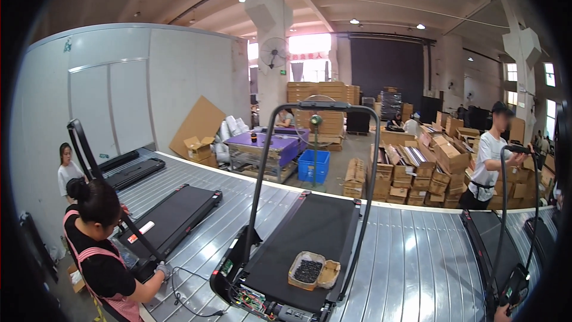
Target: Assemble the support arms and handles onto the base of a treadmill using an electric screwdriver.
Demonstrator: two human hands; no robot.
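The treadmill (307,235) straight ahead fills the middle of the ribbed metal conveyor (411,256). Its belt is open except for a cardboard tray of dark screws (308,271) near the front end. The upright handlebar frame (316,161) fences the belt on both sides. Bare conveyor lies free to the right, up to the next treadmill (497,244). On the left, a loose black cable (190,292) and a co-worker's gloved hand (162,270) block the gap.

Treadmill (304,244): before you on the ribbed metal conveyor (411,262), black belt deck lying flat, dark tubular handrail frame (322,143) raised upright, wiring exposed at its near end. Cardboard tray (307,271) of small black parts rests on the belt.
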